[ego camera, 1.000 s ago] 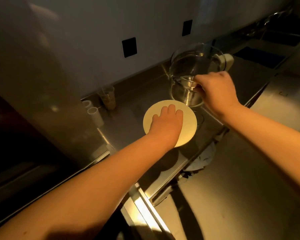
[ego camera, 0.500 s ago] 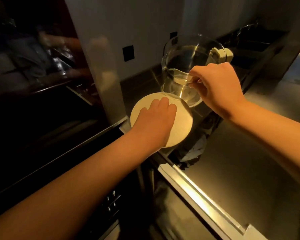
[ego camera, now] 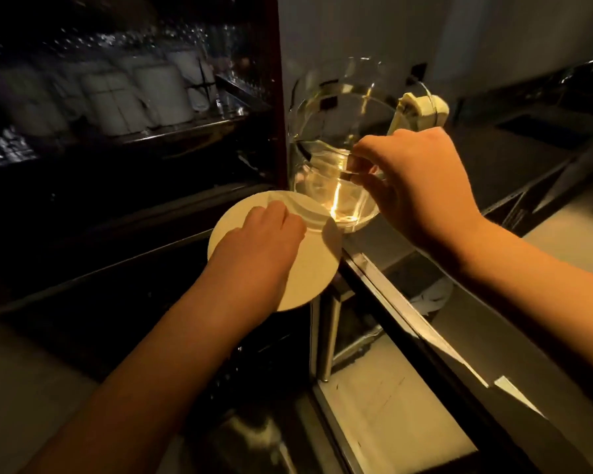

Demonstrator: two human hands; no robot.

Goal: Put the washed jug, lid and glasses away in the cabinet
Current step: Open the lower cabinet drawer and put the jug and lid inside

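Right hand [ego camera: 415, 186] grip curled round glass jug [ego camera: 336, 152] handle; left hand [ego camera: 257, 241] gripping round lid [ego camera: 308, 268]. Both carried beside dark cabinet [ego camera: 117, 138], neither shelved; glasses pending.

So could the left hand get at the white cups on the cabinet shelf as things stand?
Probably not: the left hand is busy holding the lid, though the way to the white cups looks open.
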